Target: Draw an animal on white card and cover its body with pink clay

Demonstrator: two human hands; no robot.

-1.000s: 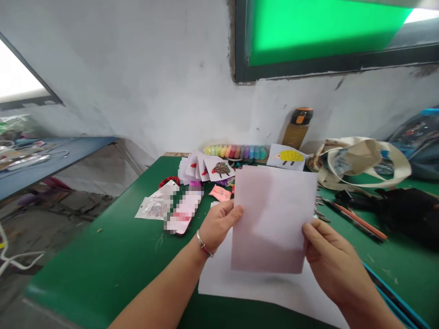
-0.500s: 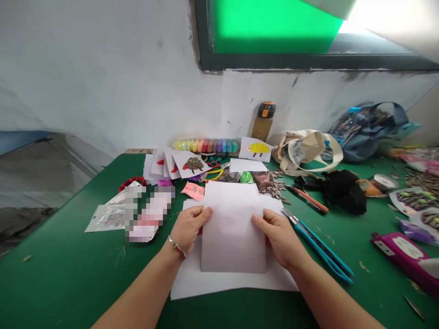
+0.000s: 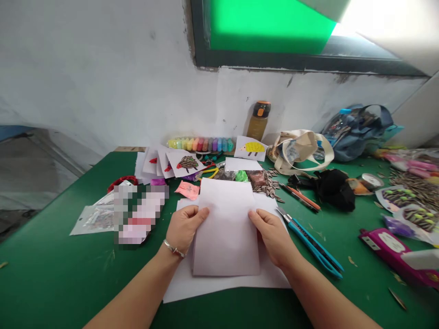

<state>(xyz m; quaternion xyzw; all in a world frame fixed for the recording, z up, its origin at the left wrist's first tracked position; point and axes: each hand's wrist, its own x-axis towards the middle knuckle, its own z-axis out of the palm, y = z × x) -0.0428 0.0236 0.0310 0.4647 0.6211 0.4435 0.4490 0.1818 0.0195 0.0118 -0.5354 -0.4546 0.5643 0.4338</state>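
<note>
A blank white sheet of paper (image 3: 226,228) is held up between my two hands, slightly tilted above more white paper (image 3: 192,289) lying on the table. My left hand (image 3: 185,224) pinches its left edge, thumb on the front. On the opposite edge, my right hand (image 3: 269,228) grips in the same way. The fingers behind the sheet are mostly hidden. Just right of my right hand lie turquoise tweezers (image 3: 315,246) beside a cutter-like blade. A small pink packet (image 3: 187,189) rests behind my left hand.
Behind the sheet are hedgehog pictures (image 3: 185,163), a yellow hedgehog drawing (image 3: 252,147), sunflower seeds (image 3: 270,185) and coloured clay packs (image 3: 200,144). A bottle (image 3: 259,121) stands by the wall. To the right are a cloth bag (image 3: 298,151), a black pouch (image 3: 334,189) and a magenta case (image 3: 387,251).
The sheet, still between both hands, tilts a little differently, with its lower edge slightly nearer me. The whole view has shifted slightly, so things appear further left.
</note>
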